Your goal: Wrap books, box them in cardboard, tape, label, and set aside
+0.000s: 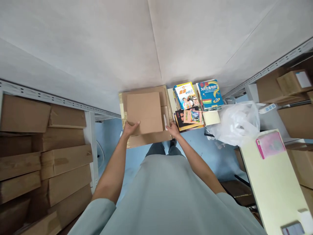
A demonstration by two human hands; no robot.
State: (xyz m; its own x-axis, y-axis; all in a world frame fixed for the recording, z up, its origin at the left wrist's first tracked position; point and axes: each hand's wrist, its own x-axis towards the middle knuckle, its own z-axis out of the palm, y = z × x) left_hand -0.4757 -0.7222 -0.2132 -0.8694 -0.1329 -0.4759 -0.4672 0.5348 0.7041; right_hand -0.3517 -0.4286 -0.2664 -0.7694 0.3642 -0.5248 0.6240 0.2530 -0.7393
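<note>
In front of my body a cardboard box [146, 141], with tape along its left edge, is held between my hands. A smaller flat brown cardboard piece [144, 112] lies on top of it. My left hand [130, 129] grips the near left corner of the box, its thumb reaching over onto the cardboard piece. My right hand [173, 129] is closed on the near right edge, beside a narrow white strip [165, 122]. The fingers under the box are hidden. Just right of that hand lie stacked books, including a black book [180, 118] and a small pink-orange book [193, 116].
Behind these lie a white-covered book [186, 95] and a blue book [209, 94]. A white plastic bag [234, 122] sits farther right, near a pale table [271, 182] with a pink packet [270, 144]. Shelves of cardboard boxes [69, 160] stand left and right; a wall [156, 39] rises ahead.
</note>
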